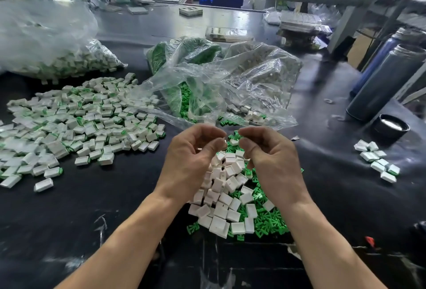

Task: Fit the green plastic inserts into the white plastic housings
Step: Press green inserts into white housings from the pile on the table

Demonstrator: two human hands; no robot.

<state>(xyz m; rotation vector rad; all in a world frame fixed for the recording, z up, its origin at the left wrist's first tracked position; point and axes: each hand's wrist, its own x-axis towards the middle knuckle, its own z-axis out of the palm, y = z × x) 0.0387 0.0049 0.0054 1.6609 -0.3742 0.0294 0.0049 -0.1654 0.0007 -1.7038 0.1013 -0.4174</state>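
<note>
Hovering above the mixed heap of loose parts [232, 199], both hands are raised with fingers curled inward and fingertips nearly meeting.

- Left hand [192, 162]: fingers curled; a small white piece [224, 142] shows at the fingertips, apparently pinched, though the grasp is partly hidden.
- Right hand [269, 159]: fingers curled toward the left hand; what it grasps, if anything, cannot be told.
- Mixed heap: white plastic housings [221, 215] piled over green plastic inserts [267, 222], lying on the black table [115, 208] directly beneath the hands.
- Finished pieces [76, 123]: a broad spread of white housings with green showing at their edges, left of the heap.
- Clear bag of finished pieces [57, 56]: behind that spread, far left of the heap.
- Open clear plastic bag [221, 86]: just behind the heap, holding green inserts, with some white housings at its right side; its mouth spills toward the heap.
- Small cluster of fitted pieces [378, 162]: well right of the heap.
- Black round lid [390, 127]: right of the heap, behind the small cluster.
- Two tall metal flasks [387, 81]: beyond the lid, one grey, one blue behind it.
- Stacked trays and bagged stock [297, 28]: far side of the table, behind the open bag; details blurred.
</note>
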